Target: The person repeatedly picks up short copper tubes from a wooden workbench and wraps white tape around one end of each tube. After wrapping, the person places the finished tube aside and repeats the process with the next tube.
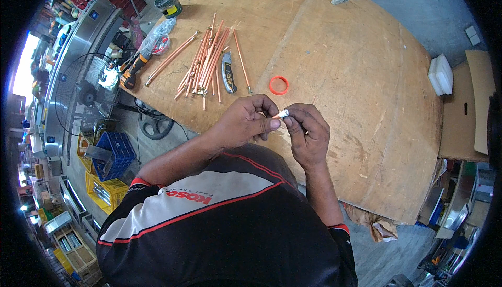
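Note:
Near the table's front edge, my left hand (246, 124) pinches a thin copper tube (276, 116), most of which is hidden by the fingers. A white wrapping (284, 113), perhaps thread tape, covers the tube's end. The fingers of my right hand (309, 135) are closed on that white end. Just beyond the hands lies an orange ring (278, 85), flat on the wood. To its left are a single copper tube (241, 59), a utility knife (228, 72) with a grey and black handle, and a loose pile of copper tubes (209, 59) with brass-coloured fittings.
The wooden table (345, 78) spreads ahead and right. At its left edge lie more tubes (171, 58), an orange-black power tool (135, 72) and a plastic bag (157, 35). A dark tub (168, 4) stands at the far left corner. White foam blocks (441, 75) and a cardboard box (463, 114) are at right.

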The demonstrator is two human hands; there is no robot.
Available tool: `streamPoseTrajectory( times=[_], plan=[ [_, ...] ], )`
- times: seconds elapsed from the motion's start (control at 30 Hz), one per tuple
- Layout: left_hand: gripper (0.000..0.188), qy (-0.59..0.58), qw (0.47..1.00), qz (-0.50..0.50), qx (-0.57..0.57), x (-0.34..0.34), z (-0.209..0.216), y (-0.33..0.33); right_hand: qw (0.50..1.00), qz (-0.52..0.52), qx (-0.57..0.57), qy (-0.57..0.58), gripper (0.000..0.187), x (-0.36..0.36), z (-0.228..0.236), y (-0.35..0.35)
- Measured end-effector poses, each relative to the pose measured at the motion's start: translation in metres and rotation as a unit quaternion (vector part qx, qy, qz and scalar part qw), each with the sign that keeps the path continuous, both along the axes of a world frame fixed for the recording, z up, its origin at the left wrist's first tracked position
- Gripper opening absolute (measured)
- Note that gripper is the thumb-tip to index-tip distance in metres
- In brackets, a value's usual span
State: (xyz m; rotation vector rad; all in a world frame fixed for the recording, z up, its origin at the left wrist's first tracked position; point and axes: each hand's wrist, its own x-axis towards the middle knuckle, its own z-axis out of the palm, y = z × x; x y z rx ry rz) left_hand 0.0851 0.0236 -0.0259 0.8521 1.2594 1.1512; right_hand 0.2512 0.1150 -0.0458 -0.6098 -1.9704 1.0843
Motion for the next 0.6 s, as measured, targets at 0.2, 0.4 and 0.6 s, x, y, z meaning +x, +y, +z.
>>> streamPoseTrajectory(
  times=[0.2,0.4,0.6],
  plan=[
    [0.023,-0.003,0.999,-0.007,0.053,0.002,-0.013,0.002,1.0,-0.005,0.027,-0.004,0.011,0.0,-0.003,0.001],
    [0.023,-0.034,0.999,-0.019,0.003,0.002,-0.006,0.001,1.0,-0.001,0.012,-0.006,0.011,-0.001,0.0,0.001],
    [0.021,-0.014,1.0,-0.024,0.004,0.003,-0.007,0.0,1.0,-0.006,0.009,0.011,0.01,0.0,-0.003,0.0]
  ],
)
